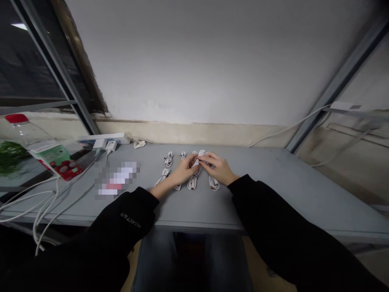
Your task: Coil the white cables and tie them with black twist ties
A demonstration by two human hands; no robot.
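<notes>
My left hand [184, 169] and my right hand [219, 167] meet above the middle of the grey table, both closed on one white cable bundle [201, 154]. The fingertips of both pinch it near a dark tie. Around them lie several more coiled white cables with dark ties. One tied cable [169, 159] is at the back left, another coil [163, 177] sits in front of it beside my left wrist. A further bundle [192, 182] is just below my fingers, and one more [214, 183] lies under my right hand. My hands partly cover some coils.
The grey table [273, 194] runs along a white wall. At left are a power strip [120, 138] with plugs, a green-and-red carton [57, 160], a red-capped bottle [26, 129], loose white cords [45, 202] and a blurred-out flat item [117, 179]. Metal posts flank the table.
</notes>
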